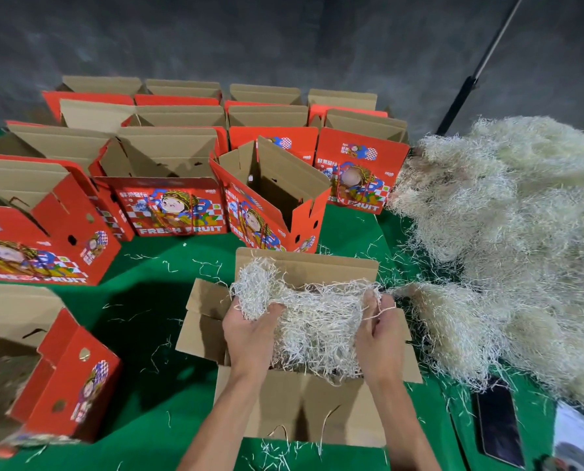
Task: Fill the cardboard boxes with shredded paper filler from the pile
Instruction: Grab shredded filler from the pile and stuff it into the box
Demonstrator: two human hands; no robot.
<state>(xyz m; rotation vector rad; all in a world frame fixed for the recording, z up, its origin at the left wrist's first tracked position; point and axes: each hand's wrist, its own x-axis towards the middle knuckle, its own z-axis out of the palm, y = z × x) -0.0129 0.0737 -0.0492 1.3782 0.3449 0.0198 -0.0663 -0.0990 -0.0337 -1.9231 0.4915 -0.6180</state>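
An open cardboard box (304,407) stands right in front of me on the green table, flaps spread. A wad of pale shredded paper filler (314,314) sits in its mouth. My left hand (249,331) grips the wad's left end, fingers curled into it. On the wad's right end my right hand (379,331) grips the strands, some looped over its fingers. The big pile of shredded paper (508,239) covers the table's right side and trails toward the box.
Several open red fruit boxes stand in rows behind, the nearest one (277,202) just past my box. Another red box (56,372) stands at the left front. A dark phone (499,426) lies at the right front. Loose strands litter the green cloth (154,334).
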